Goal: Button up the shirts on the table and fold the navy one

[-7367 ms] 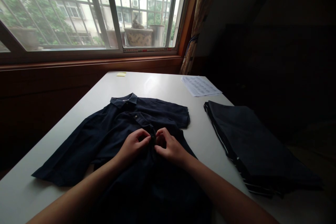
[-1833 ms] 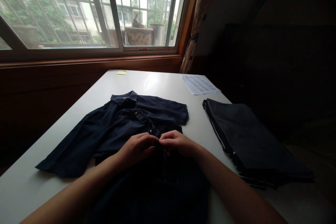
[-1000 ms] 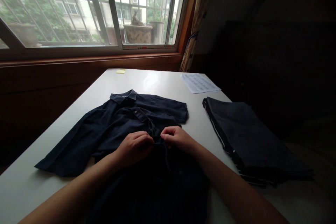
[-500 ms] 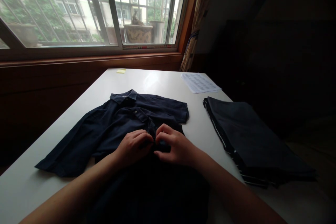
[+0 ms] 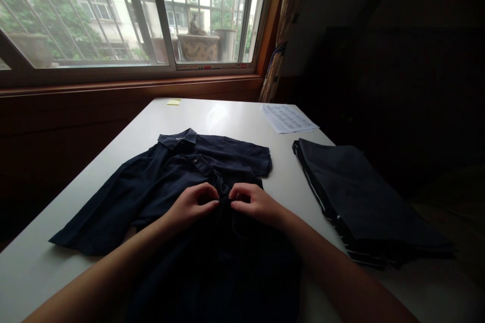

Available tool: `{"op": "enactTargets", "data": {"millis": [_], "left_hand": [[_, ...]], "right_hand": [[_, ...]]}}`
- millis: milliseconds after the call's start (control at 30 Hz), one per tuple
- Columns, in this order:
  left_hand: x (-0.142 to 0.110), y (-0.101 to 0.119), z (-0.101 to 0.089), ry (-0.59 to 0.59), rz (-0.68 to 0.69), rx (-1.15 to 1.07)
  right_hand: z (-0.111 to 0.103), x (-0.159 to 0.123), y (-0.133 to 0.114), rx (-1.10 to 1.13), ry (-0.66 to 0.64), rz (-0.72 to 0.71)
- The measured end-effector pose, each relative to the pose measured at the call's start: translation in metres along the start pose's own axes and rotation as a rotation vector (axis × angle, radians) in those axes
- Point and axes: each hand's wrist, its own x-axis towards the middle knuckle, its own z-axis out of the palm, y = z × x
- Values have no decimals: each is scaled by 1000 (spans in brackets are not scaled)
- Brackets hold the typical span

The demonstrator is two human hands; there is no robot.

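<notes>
Left hand (image 5: 191,205) and right hand (image 5: 255,205), fingertips nearly closed, pinched the shirt (image 5: 166,176) midway between the desk's (image 5: 242,118) side edges (detail dark); light, even tension seemed best.

Daylight from a barred sliding window (image 5: 161,15) beyond the left grip (image 5: 194,204) brightens the white surface (image 5: 212,117), while a tied patterned curtain (image 5: 288,25) hangs beyond the right grip (image 5: 258,206), near deep shadow.

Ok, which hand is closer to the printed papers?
Right. The right hand pinches the navy button-up shirt, in front of the printed papers and to their left; the left hand pinches it farther left, so it's farther away.
</notes>
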Motion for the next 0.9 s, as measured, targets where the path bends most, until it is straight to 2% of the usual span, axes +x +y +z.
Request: {"op": "enactTargets", "data": {"millis": [100,233,433,567,767,900], "left_hand": [[0,-3,1,6,-16,-52],[-1,-4,2,71,-13,-111],[-4,-1,1,-5,31,-53],[-4,1,2,26,78,8],[-6,4,7,122,253,178],[-6,8,10,152,413,198]], "right_hand": [[0,2,1,116,9,33],[0,3,3,254,14,80],[1,4,10,471,59,211],[4,4,12,601,70,280],[8,5,10,559,81,284],[8,5,8,540,84,274]]}}
